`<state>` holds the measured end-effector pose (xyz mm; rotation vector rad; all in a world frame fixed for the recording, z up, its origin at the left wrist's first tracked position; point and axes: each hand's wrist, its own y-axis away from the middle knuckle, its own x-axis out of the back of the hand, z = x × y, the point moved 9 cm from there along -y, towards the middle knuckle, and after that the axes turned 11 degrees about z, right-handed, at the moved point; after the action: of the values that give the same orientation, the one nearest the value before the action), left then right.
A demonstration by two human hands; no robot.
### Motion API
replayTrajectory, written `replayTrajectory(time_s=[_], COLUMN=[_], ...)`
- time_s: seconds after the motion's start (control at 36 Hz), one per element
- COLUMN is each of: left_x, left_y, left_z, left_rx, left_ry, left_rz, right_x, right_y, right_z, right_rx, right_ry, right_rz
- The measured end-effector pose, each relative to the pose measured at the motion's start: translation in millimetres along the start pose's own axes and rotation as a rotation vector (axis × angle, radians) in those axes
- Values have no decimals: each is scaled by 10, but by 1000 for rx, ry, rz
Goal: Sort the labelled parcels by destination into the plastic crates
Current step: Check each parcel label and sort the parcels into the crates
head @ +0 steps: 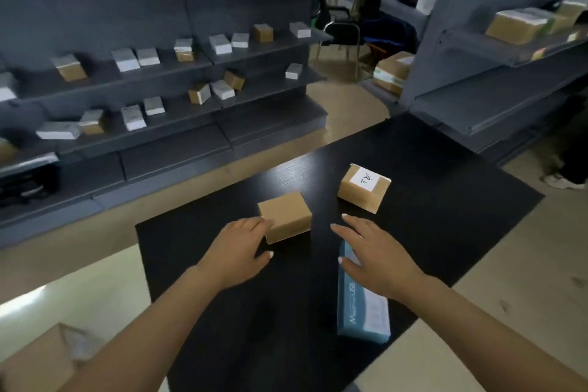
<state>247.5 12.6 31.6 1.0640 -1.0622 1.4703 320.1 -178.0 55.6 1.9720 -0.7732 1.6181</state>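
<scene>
Left hand (237, 247) touches the plain parcel (285, 216) at mid-worktop (445, 169), fingers straight, grip unformed. Right hand (372, 250), open, hovers just right of that parcel, above the blue parcel (362, 312). Risk: its label is hidden, no crates visible; missorting likely.

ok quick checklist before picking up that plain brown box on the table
1. Left hand at the plain brown box: ok, fingers touch its near left side, not curled round it.
2. Right hand free: ok, open, holding nothing, above the blue box.
3. Label on the plain box readable: not ok, no label shows on its visible faces.
4. Room around the box: ok, the labelled box stands apart on the black table.
5. Destination crate in sight: not ok, no crate clearly in view.
6. Label on the other box legible: cannot tell, handwriting too blurred.
</scene>
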Motion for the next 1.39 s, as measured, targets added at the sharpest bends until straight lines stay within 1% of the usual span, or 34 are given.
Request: replayTrajectory(time_s=[0.11,0.19,0.33,0.47,0.58,0.64,0.69,0.78,0.86,0.94,1.0,1.08,1.14,1.22,1.31,1.39], left_x=[-319,-553,-945,-1294,-1493,-1555,-1576,-1535,-1443,-1341,-1267,-1159,-1126,-1117,-1088,-1030], left_y=[-275,-466,-674,-732,-726,-730,-746,-764,-773,-806,-826,-863,-891,-925,-925,-882], left_z=[-216,-361,-560,-657,-646,-591,-526,-477,-508,-524,-529,-526,-507,-438,-379,-426], left_rx=[123,226,411,562,634,667,695,723,740,755,789,837,832,789,755,762], left_ry=[-16,-8,0,39,73,124,169,174,138,128,158,230,255,267,230,172], left_rz=[-72,-124,-208,-272,-320,-325,-299,-237,-174,-110,-44,54,66,33,16,36], right_x=[-295,-536,-943,-1342,-1598,-1667,-1700,-1692,-1575,-1369,-1248,-1135,-1089,-1008,-933,-890], right_y=[-619,-1007,-1497,-1776,-1827,-1826,-1825,-1847,-1898,-1970,-2017,-2058,-2079,-2119,-2133,-2096], right_z=[247,445,663,750,700,650,582,526,515,493,463,433,431,441,444,404], right_rx=[96,119,198,245,292,308,337,347,342,356,377,413,435,443,441,467], right_ry=[-19,-41,15,2,-51,-74,-90,-121,-171,-225,-240,-207,-170,-157,-157,-167], right_rz=[-67,-132,-247,-388,-491,-512,-507,-478,-411,-302,-242,-217,-198,-140,-114,-131])
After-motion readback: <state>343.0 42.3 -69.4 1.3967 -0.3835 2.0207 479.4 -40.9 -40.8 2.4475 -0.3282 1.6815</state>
